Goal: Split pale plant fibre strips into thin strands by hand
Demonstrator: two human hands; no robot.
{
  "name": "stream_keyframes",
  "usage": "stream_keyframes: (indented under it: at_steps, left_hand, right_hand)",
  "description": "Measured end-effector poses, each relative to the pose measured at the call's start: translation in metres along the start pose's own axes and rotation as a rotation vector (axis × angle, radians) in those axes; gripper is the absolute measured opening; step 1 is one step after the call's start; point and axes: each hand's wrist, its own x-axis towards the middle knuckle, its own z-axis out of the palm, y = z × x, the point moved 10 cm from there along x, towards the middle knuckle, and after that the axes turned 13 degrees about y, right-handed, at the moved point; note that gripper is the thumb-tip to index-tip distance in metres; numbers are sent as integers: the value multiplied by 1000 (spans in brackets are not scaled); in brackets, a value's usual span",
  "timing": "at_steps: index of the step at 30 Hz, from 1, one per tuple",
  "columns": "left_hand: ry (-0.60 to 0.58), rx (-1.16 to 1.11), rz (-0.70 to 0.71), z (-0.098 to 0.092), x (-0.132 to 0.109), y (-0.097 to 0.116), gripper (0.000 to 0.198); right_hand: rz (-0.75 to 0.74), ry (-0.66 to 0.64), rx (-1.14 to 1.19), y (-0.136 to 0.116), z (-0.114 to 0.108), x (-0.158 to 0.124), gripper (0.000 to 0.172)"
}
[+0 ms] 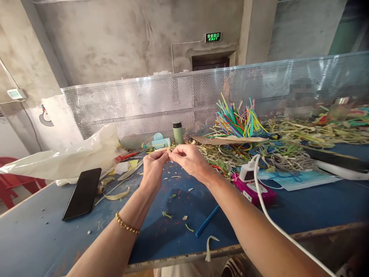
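My left hand (154, 165) and my right hand (188, 159) meet above the blue table (43, 238), fingertips pinched together on a small pale strip or thread (169, 150) that is too thin to name. A gold bead bracelet (127, 226) sits on my left wrist. Just beyond my hands lies a big tangle of pale and coloured strips (259, 148), with a bunch of bright coloured straws or tubes (239, 119) sticking up from it.
A black phone (83, 192) lies at the left beside a clear plastic bag (72, 157). A magenta power bank with white charger and cable (253, 188) sits right of my right arm. A blue stick (206, 220), a green bottle (178, 132) and a perforated metal screen (144, 107) are also here.
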Motion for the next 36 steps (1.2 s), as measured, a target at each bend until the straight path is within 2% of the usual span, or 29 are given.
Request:
stream_keyframes:
  at_steps: [3, 5, 8, 10, 12, 14, 18, 22, 26, 29, 34, 36]
  left_hand:
    - [-17, -2, 0, 0, 4, 0, 13]
    - [-41, -17, -6, 1, 5, 0, 13]
    - [-97, -59, -37, 8, 4, 0, 15]
    - [-142, -65, -60, 13, 0, -1, 16]
    - [-188, -50, -66, 18, -4, -2, 17]
    - [-222, -29, -57, 22, -7, -2, 19]
    - [-247, -13, -56, 24, -9, -4, 19]
    - [-252, 39, -21, 22, -8, -4, 21]
    - [-251, 85, 6, 21, -7, -3, 22]
    - [-229, 84, -8, 18, -5, -3, 19]
    - [-359, 3, -128, 28, -11, -5, 21]
    - [-357, -27, -165, 28, -12, -7, 26]
  right_hand:
    - [-38, -8, -28, -2, -2, 2, 35]
    - [-88, 89, -76, -6, -17, 6, 41]
    - [-127, 273, -97, -10, -43, 12, 38]
    - [-84, 218, -42, -4, -41, 15, 35]
    - [8, 87, 88, 6, -27, 16, 32]
    - [97, 34, 228, 12, -17, 15, 27]
    - [148, 127, 281, 17, -21, 16, 20]
    - [146, 138, 239, 18, -22, 16, 18]
    - [38, 205, 115, 15, -26, 16, 18]
    - [-31, 190, 70, 14, -23, 17, 20]
    - [91, 227, 204, 26, -30, 19, 22]
    - [140, 232, 245, 30, -32, 19, 24]
